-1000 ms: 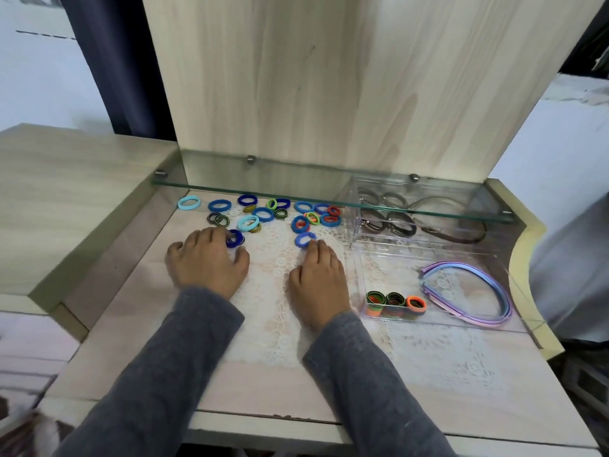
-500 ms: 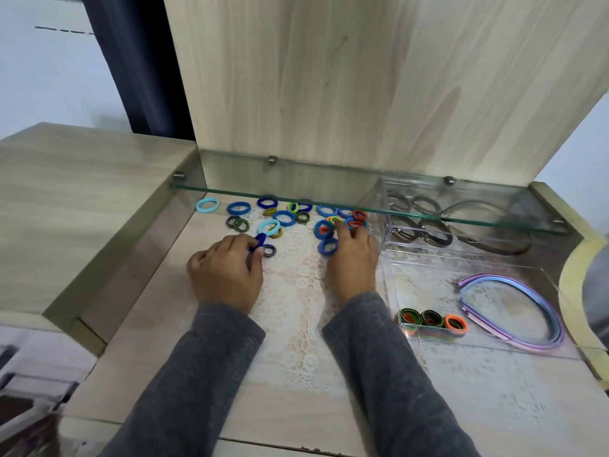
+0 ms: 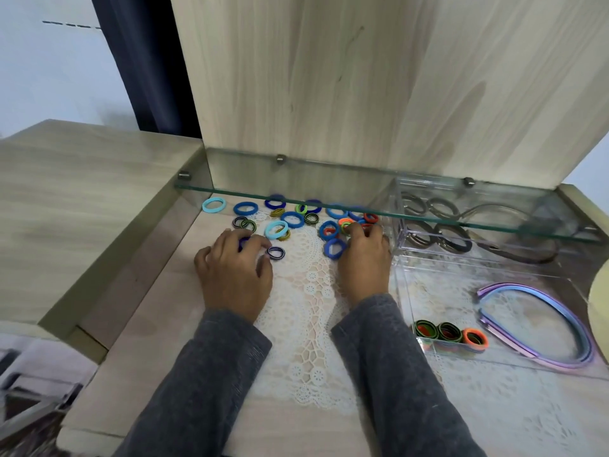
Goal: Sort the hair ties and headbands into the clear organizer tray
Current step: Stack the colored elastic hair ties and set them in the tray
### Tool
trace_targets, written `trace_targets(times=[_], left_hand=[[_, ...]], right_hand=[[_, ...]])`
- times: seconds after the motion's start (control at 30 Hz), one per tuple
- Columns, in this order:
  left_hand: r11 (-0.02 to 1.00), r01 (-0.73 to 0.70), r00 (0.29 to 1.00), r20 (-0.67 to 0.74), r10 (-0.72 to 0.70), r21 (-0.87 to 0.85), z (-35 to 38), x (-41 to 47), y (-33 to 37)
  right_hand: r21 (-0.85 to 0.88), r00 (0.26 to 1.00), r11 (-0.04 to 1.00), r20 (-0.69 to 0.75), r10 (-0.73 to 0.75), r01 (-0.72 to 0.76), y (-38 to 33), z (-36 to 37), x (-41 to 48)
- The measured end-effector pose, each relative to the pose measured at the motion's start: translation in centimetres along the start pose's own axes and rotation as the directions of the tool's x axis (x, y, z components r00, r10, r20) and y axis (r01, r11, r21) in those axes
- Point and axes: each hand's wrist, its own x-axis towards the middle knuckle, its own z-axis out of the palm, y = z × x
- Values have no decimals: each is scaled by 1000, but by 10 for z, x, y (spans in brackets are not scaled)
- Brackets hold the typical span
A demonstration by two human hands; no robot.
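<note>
Several loose hair ties (image 3: 291, 219) in blue, light blue, green and orange lie on the lace mat under the glass shelf. My left hand (image 3: 235, 272) has its fingers curled round a dark blue hair tie (image 3: 244, 241); a dark striped tie (image 3: 275, 253) lies just beside its thumb. My right hand (image 3: 362, 262) reaches into the right end of the pile, and its fingertips pinch an orange-and-green hair tie (image 3: 345, 223). The clear organizer tray (image 3: 400, 282) stands to the right of that hand. Its front compartment holds three hair ties (image 3: 449, 333) and pastel headbands (image 3: 543, 324).
A glass shelf (image 3: 362, 210) runs low across the back, over the far ties and the tray's rear compartments, which hold dark headbands (image 3: 514, 249). An upright wooden panel (image 3: 362, 77) stands behind. A raised wooden ledge (image 3: 82, 199) borders the left side.
Both hands moved forward from lying flat on the mat into the pile. The left hand's fingers curled round a dark blue tie. The right hand's fingers reached the orange-and-green tie.
</note>
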Motion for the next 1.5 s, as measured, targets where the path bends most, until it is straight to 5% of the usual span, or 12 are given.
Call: trace_targets(times=[0.47,0.67,0.8,1.03,1.27,1.5], left_hand=[[983,-130,986,82,142,-129,-4,-2,4],[953,-212,965,111,240,-218,-6,-4,5],[969,-156,983,61,171,-190,-9,-2,5],[995,43,999,-29,-46,-92,-2,10,-8],[987,160,986,55,-160,12,7,34,-18],[991,133,991,25,-134,18,17,36,-19]], right_hand=[[146,995,989,-95,30,-15,4,6,0],[354,977,932,-212,1,76,0,4,-5],[425,944,865,-298,-142,265,-10,4,-17],[374,868,785,-154,-473,494,-23,6,-37],[355,854,783,-102,-510,510,-23,6,-35],[394,857,773,-81,-509,497,-22,8,-34]])
